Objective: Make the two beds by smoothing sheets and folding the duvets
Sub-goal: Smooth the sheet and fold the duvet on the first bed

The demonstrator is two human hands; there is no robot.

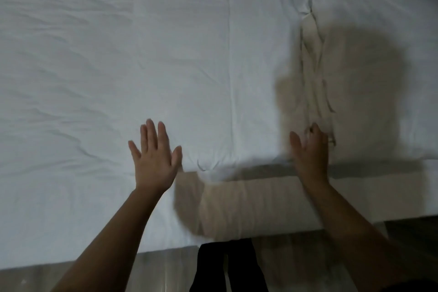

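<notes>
Left hand [154, 161] and blurred right hand [310, 156] reach over white duvet [189, 66].

Pale wood-grain floor [161, 272] runs along the bottom, dimly lit.

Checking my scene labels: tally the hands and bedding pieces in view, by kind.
hands: 2, left hand and right hand
folded duvet: 1
sheet: 1
Total: 4
</notes>
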